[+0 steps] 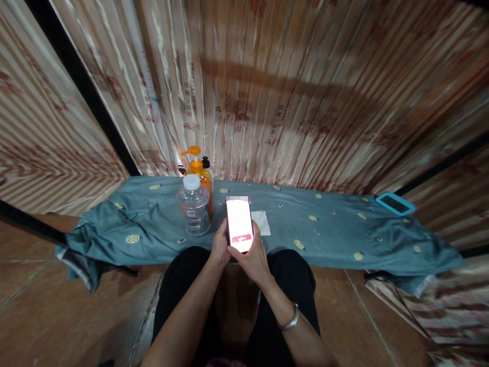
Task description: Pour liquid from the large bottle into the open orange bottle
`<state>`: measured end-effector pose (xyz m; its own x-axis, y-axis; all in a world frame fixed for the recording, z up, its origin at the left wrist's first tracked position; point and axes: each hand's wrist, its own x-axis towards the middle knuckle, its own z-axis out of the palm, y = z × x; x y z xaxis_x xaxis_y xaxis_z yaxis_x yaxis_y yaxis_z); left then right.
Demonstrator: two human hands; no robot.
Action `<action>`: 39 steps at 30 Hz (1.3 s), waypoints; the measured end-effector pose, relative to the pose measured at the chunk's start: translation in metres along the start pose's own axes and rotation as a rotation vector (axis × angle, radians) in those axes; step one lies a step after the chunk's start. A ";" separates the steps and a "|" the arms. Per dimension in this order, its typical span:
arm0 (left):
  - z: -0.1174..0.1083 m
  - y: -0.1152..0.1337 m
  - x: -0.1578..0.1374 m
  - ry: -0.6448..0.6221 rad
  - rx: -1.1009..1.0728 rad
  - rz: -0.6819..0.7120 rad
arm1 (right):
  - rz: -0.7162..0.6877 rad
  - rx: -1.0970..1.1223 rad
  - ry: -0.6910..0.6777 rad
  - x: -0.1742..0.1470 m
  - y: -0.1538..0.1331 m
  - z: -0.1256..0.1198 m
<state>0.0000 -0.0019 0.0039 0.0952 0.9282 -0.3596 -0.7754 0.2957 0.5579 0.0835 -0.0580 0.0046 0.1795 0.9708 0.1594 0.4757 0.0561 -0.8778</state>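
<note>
A smartphone (239, 221) with a bright white screen and a red button near its bottom is held upright between both hands, over the near edge of the cloth. My left hand (220, 243) grips its left side. Around the lower right side my right hand (253, 257) is closed, its thumb by the bottom of the screen. Just behind the phone a white paper sheet (262, 223) lies flat on the cloth. To the left stands a clear plastic jar (194, 209) with a white lid, in front of an orange pump bottle (204, 178).
A blue-green patterned cloth (336, 229) covers the narrow table. A blue-framed tablet-like device (396, 204) lies at its right end. Behind hangs a striped curtain (244, 102), with dark poles (87, 92) at the sides. A black pump top (206, 162) shows behind the orange bottle.
</note>
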 end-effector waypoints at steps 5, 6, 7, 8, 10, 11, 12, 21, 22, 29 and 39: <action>0.002 0.003 -0.002 -0.001 -0.011 -0.030 | -0.019 -0.002 -0.006 0.001 0.002 0.000; 0.002 0.003 -0.002 -0.003 -0.014 -0.044 | -0.019 -0.004 -0.006 0.001 0.003 0.001; 0.002 0.003 -0.002 -0.005 -0.017 -0.054 | -0.017 -0.006 -0.006 0.001 0.003 0.001; 0.001 0.003 -0.001 -0.008 -0.018 -0.061 | -0.016 -0.009 -0.004 0.002 0.004 0.001; 0.000 0.003 0.000 -0.008 -0.015 -0.062 | -0.015 -0.015 0.000 0.001 0.004 0.002; 0.000 0.003 0.001 -0.006 -0.010 -0.062 | -0.014 -0.019 0.001 0.001 0.004 0.001; -0.001 0.003 0.001 -0.004 -0.003 -0.063 | -0.013 -0.021 0.002 0.001 0.004 0.001; -0.002 0.003 0.001 -0.021 0.020 -0.085 | 0.001 -0.056 0.017 0.002 0.005 0.002; -0.002 0.003 0.000 -0.026 0.016 -0.085 | 0.002 -0.060 0.019 0.003 0.005 0.002; -0.003 -0.001 0.002 -0.077 -0.016 -0.093 | 0.029 -0.086 0.046 0.006 0.002 0.003; -0.006 -0.004 0.004 -0.180 0.099 0.008 | 0.057 -0.118 0.121 0.008 -0.004 -0.012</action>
<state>-0.0002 -0.0012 -0.0041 0.2059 0.9534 -0.2205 -0.7121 0.3005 0.6345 0.0936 -0.0534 0.0148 0.3079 0.9361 0.1699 0.5585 -0.0333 -0.8288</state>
